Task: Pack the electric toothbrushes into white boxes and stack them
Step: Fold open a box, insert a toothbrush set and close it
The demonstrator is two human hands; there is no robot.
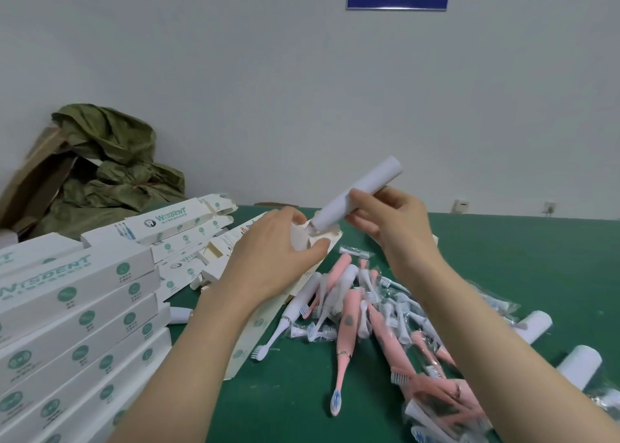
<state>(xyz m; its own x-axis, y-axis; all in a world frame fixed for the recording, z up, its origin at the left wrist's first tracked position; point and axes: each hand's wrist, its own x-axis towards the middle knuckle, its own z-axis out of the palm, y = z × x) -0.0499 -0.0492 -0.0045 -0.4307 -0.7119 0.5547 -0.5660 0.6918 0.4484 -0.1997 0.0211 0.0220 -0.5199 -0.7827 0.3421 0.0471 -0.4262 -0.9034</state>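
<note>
Right hand, fingers clamped on the white toothbrush, tilts its tip into the box mouth that left hand fingers pinch open, mid-surface, beside the stack.

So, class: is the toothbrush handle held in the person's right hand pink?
No: the right hand grips a white toothbrush handle; the pink toothbrushes lie in the pile on the green table.

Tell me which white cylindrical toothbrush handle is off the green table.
The white plastic handle in the right hand, tilted in the air; the others lie flat.
</note>
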